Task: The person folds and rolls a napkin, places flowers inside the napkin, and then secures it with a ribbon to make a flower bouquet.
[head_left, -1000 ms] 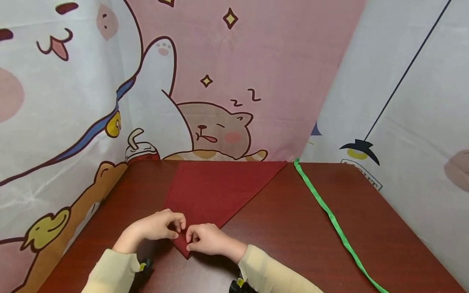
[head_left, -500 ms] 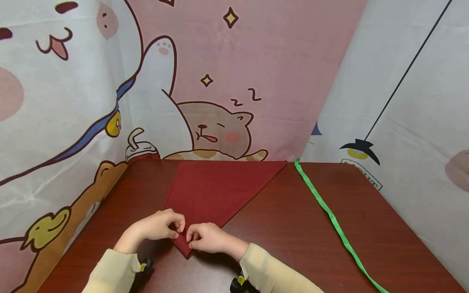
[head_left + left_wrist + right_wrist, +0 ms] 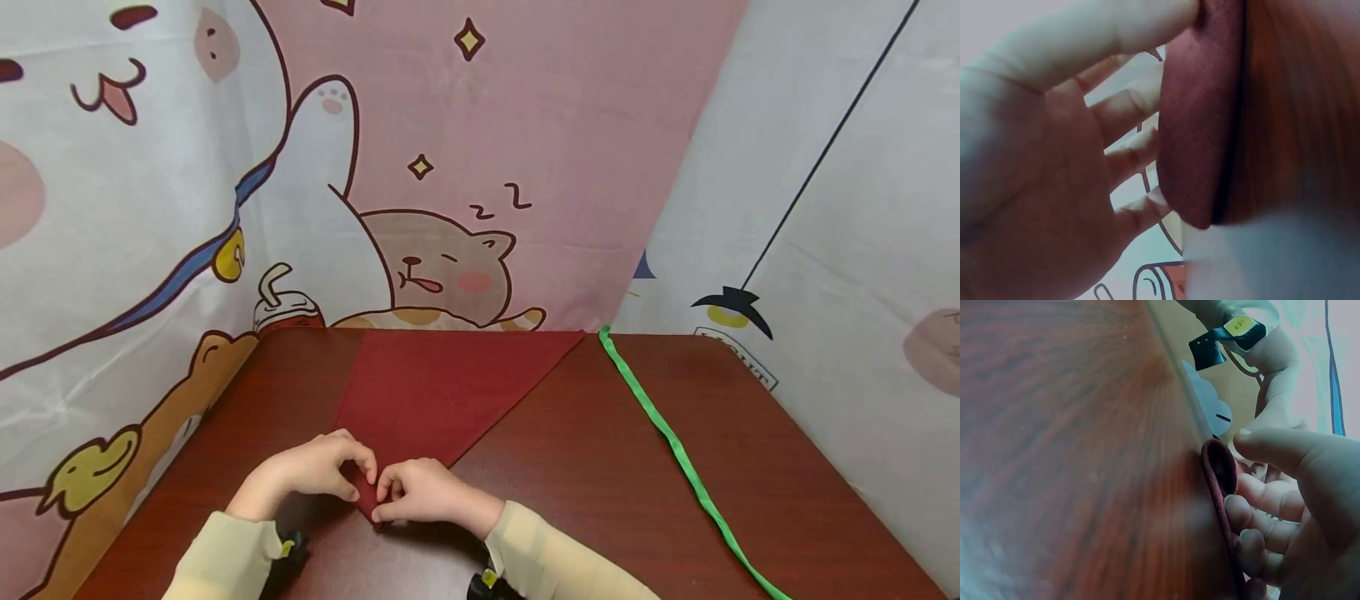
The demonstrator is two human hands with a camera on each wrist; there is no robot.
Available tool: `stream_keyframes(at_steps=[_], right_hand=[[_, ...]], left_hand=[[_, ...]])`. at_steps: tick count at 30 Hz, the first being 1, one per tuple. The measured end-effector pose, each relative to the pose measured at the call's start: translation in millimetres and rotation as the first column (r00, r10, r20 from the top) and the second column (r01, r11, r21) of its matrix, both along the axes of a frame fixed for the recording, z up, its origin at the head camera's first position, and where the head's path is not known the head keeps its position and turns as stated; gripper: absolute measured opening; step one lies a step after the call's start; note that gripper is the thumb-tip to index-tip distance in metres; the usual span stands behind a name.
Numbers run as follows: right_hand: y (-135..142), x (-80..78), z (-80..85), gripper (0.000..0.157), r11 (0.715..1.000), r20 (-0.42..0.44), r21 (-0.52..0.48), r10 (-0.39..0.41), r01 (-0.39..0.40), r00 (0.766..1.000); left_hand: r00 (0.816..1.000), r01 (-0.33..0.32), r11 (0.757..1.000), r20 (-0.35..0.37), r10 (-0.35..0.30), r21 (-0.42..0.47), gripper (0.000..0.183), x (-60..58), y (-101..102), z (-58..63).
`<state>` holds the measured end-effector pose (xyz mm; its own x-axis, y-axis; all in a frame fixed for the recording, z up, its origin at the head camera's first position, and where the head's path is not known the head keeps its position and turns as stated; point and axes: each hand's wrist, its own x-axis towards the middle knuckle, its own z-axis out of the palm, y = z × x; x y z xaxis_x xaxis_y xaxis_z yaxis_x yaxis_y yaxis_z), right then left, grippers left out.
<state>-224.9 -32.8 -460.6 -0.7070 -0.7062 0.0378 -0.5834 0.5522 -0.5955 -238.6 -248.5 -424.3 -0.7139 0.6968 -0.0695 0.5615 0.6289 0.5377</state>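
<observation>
A dark red cloth (image 3: 442, 392) lies on the table, wide at the back and narrowing to a point near the person. My left hand (image 3: 318, 468) pinches its left edge near that point; in the left wrist view the thumb presses the cloth strip (image 3: 1200, 119) while the fingers spread behind it. My right hand (image 3: 431, 492) holds the near tip from the right, thumb and fingertips close together. In the right wrist view the cloth edge (image 3: 1217, 481) curls into a small loop by the fingertips. Both hands partly hide the near tip.
A long green ribbon (image 3: 682, 458) runs from the back edge of the brown table (image 3: 600, 500) down its right side. Behind the table hangs a cartoon-printed backdrop (image 3: 585, 167). Each wrist carries a black camera mount (image 3: 288, 554).
My right thumb has shifted slightly left and down onto the cloth's near tip, which now shows less between the hands. My left hand keeps nearly the same place; the ribbon is unmoved.
</observation>
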Motion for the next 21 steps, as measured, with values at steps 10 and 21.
stream_keyframes(at_steps=[10, 21], right_hand=[[-5.8, 0.4, -1.6, 0.031, 0.995, -0.087, 0.093, -0.037, 0.045, 0.996], [-12.1, 2.6, 0.4, 0.041, 0.986, -0.195, 0.143, -0.055, 0.084, 0.979]], left_hand=[[0.998, 0.040, 0.998, -0.038, -0.042, -0.055, 0.048, -1.9, -4.9, -8.3], [0.999, 0.023, 0.997, -0.047, -0.026, -0.073, 0.030, -10.3, -6.2, -6.4]])
